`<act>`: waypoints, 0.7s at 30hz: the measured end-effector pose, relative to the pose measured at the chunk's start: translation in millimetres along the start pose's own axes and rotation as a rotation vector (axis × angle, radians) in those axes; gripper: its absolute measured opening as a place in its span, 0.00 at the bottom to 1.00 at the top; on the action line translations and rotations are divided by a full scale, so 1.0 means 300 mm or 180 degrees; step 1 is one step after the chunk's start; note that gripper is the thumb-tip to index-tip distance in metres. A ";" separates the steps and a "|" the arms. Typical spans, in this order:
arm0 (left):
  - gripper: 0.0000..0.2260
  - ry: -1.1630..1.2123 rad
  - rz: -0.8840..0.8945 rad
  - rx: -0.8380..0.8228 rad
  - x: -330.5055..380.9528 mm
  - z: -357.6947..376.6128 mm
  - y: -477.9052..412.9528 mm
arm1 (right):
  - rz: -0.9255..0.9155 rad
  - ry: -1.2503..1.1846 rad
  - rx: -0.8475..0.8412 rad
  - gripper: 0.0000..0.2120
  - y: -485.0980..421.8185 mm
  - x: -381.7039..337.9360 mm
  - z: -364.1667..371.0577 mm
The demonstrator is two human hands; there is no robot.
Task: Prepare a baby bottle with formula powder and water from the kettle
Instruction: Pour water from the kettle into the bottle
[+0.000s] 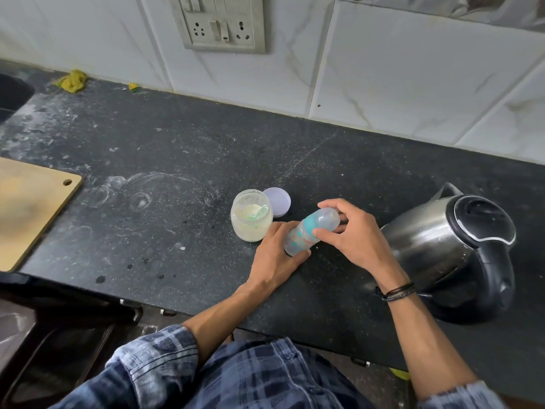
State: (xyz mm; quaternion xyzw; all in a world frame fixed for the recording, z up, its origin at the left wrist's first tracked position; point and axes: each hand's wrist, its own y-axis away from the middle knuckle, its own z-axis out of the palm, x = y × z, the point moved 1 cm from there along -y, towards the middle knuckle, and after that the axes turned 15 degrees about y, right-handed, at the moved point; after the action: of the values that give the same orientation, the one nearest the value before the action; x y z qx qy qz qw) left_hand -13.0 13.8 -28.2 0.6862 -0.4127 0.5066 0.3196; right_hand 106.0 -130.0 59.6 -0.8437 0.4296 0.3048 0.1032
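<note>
Translucent plastic with a turquoise collar: the baby bottle (306, 234) is being held tilted low over the black stone bench (177, 172), between the powder jar (250, 219) and the kettle (436, 240). The left hand (275, 255) is gripping its lower body, curled round it. The right hand (351, 231) is wrapping its fingers (330, 204) over the clear domed cap, with the thumb at the collar.

By this showing the task is standing at an early step. The jar is already open, its lilac lid (278, 202) lying just behind it, and a pale green scoop seems to be resting in the powder. The bottle is still capped; whether it holds anything cannot be told. Uncapping, scooping in the powder, pouring in water and closing up are probably all left to do.

The steel kettle, lid down, is sitting just beside the right hand, near enough to be knocked by the wrist. Well apart are lying a wooden board (26, 208) at the left edge, a yellow cloth (71, 81) by the tiled wall, and a socket panel (221, 25) above.
</note>
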 end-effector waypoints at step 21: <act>0.29 -0.0094 -0.0009 -0.0075 0.009 -0.003 0.007 | 0.0245 0.0423 -0.0017 0.21 0.010 -0.027 -0.013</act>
State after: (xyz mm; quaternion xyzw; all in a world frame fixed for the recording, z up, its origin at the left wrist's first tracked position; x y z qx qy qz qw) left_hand -14.9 13.0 -25.1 0.6904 -0.4224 0.4910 0.3222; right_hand 101.8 -128.3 67.8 -0.8452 0.4668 0.2531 0.0605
